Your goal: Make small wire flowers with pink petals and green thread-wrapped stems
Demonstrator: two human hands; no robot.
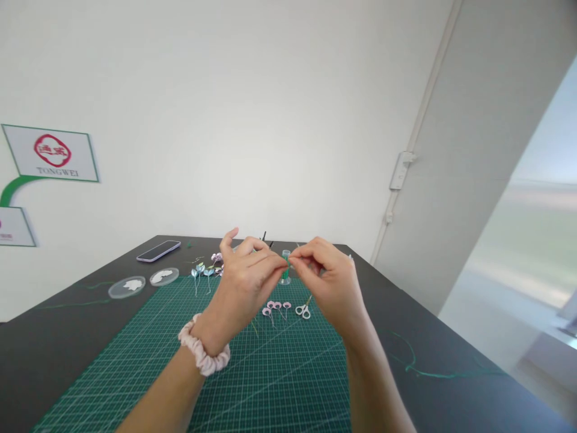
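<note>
My left hand (250, 276), with a pale scrunchie (202, 355) on its wrist, pinches thumb and forefinger together while the other fingers fan out. Almost touching it, my right hand (329, 276) is closed in a pinch too. Whatever lies between the fingertips is too small to make out. Just behind them stands a spool of green thread (285, 278), partly hidden. Below the hands, several pink flowers on thin stems (274, 305) lie on the green cutting mat (270, 385). White-handled scissors (303, 311) rest beside these, their blades partly covered by my right hand.
Blue flowers on stems (202, 271) lie left of my hands. Two clear dishes hold white pieces, one nearer (116, 291), one farther (174, 273). A phone (158, 251) lies at the back left. Loose green thread (433, 374) trails over the black table (433, 337) at right.
</note>
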